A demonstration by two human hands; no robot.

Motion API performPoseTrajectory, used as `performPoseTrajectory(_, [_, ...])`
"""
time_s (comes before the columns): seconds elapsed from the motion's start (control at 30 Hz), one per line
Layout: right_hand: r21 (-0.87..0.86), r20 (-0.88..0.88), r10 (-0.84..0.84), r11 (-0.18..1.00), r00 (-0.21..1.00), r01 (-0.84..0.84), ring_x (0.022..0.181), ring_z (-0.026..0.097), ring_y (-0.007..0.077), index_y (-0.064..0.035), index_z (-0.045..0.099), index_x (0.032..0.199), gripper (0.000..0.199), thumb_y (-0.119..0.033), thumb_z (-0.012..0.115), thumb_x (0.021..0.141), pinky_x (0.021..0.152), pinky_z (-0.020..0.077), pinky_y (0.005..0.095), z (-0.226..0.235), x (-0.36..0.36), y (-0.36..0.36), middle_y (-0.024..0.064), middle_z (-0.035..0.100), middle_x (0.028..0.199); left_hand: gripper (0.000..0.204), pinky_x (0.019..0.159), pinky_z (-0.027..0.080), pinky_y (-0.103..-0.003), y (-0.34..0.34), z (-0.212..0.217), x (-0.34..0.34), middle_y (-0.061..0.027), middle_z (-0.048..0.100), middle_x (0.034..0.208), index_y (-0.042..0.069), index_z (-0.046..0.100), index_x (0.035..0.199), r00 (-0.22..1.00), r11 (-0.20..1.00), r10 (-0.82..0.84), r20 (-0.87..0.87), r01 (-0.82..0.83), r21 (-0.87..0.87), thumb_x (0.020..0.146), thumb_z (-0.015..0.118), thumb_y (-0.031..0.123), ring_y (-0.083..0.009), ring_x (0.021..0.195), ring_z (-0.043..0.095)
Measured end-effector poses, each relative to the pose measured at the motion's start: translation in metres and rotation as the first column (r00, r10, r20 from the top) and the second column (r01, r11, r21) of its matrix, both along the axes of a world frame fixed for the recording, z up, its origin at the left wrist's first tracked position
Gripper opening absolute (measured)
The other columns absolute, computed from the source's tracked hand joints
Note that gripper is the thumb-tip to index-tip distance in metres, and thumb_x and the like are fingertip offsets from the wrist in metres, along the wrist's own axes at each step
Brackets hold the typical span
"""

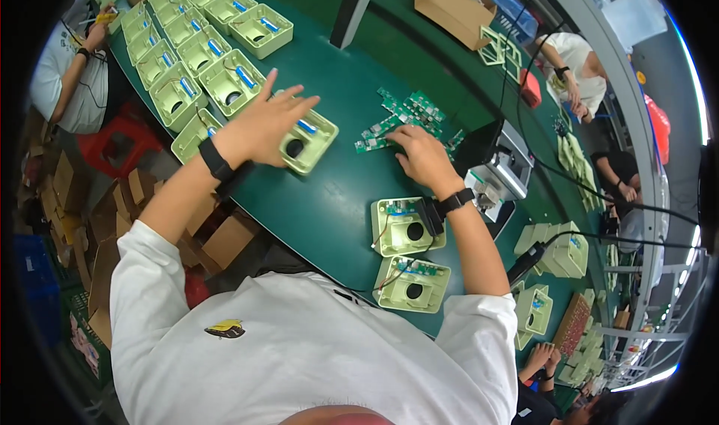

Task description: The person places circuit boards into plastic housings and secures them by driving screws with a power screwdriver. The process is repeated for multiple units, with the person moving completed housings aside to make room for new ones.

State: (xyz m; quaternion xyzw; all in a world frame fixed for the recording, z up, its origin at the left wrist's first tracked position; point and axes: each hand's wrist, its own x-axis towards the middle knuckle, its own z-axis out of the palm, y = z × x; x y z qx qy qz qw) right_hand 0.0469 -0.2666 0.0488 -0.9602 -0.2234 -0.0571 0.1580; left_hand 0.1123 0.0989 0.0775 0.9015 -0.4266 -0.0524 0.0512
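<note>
My left hand (271, 123) rests with fingers spread on a pale green plastic housing (308, 142) that has a round black hole and a blue part inside. My right hand (419, 154) reaches into a pile of small green circuit boards (402, 115) on the dark green table (329, 200), fingers curled over them. Whether it grips a board is hidden. Two more green housings (404, 227) (412, 283) with boards and wires fitted lie near my right forearm.
Rows of green housings (196, 47) with blue parts fill the table's left side. A grey machine (498, 172) stands right of my right hand. A cardboard box (454, 7) sits at the back. Other people work at left (71, 73) and right (575, 69).
</note>
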Motion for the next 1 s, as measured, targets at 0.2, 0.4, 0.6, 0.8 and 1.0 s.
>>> performPoseTrajectory(0.2, [-0.296, 0.075, 0.165, 0.945, 0.983, -0.136, 0.109, 0.063, 0.0330, -0.0086, 0.074, 0.097, 0.018, -0.023, 0.079, 0.087, 0.087, 0.0512, 0.0454, -0.002, -0.003, 0.001, 0.0114, 0.068, 0.112, 0.127, 0.127, 0.014, -0.072, -0.033, -0.023, -0.072, -0.0154, 0.057, 0.150, 0.007, 0.037, 0.162, 0.997, 0.958, 0.025, -0.076, -0.045, -0.282, 0.058, 0.097, 0.046, -0.0372, 0.144, 0.049])
performPoseTrajectory(0.4, [-0.284, 0.007, 0.165, 0.946, 0.986, -0.156, 0.093, 0.064, 0.0323, -0.0080, 0.070, 0.089, 0.011, -0.017, 0.076, 0.089, 0.080, 0.0502, 0.0445, 0.012, -0.014, -0.010, 0.0114, 0.066, 0.092, 0.126, 0.125, 0.026, -0.067, -0.037, -0.038, -0.104, -0.0212, 0.041, 0.164, 0.010, 0.030, 0.167, 0.950, 0.903, -0.016, -0.312, -0.121, -0.413, 0.064, 0.098, 0.040, -0.0409, 0.151, 0.038])
performPoseTrajectory(0.6, [0.019, 0.113, -0.037, 0.999, 0.993, 0.035, 0.086, 0.065, 0.0407, -0.0006, 0.067, 0.090, 0.008, -0.003, 0.074, 0.089, 0.077, 0.0517, 0.0484, 0.060, -0.024, 0.028, 0.0170, 0.067, 0.089, 0.117, 0.124, 0.037, -0.051, -0.052, -0.056, -0.105, -0.0284, 0.043, 0.160, 0.001, 0.041, 0.157, 0.960, 0.680, 0.086, -0.266, -0.251, -0.689, 0.065, 0.098, 0.045, -0.0471, 0.150, 0.039])
performPoseTrajectory(0.8, [-0.061, 0.024, 0.024, 0.998, 0.999, -0.023, 0.084, 0.065, 0.0314, -0.0046, 0.071, 0.089, 0.007, -0.009, 0.076, 0.088, 0.075, 0.0520, 0.0438, 0.060, -0.038, 0.074, 0.0096, 0.063, 0.086, 0.096, 0.120, 0.045, -0.049, -0.035, -0.059, -0.097, -0.0238, 0.046, 0.162, -0.003, 0.059, 0.135, 0.964, 0.754, 0.165, -0.209, -0.260, -0.604, 0.064, 0.098, 0.049, -0.0428, 0.144, 0.051])
performPoseTrajectory(1.0, [-0.183, 0.067, -0.002, 0.983, 0.998, 0.014, 0.084, 0.067, 0.0255, -0.0074, 0.072, 0.087, 0.008, -0.013, 0.078, 0.086, 0.072, 0.0515, 0.0408, 0.027, -0.051, 0.088, 0.0063, 0.063, 0.089, 0.087, 0.115, 0.050, -0.047, -0.044, -0.070, -0.106, -0.0234, 0.045, 0.162, -0.002, 0.060, 0.125, 0.968, 0.726, 0.174, -0.182, -0.251, -0.641, 0.064, 0.100, 0.045, -0.0421, 0.143, 0.053])
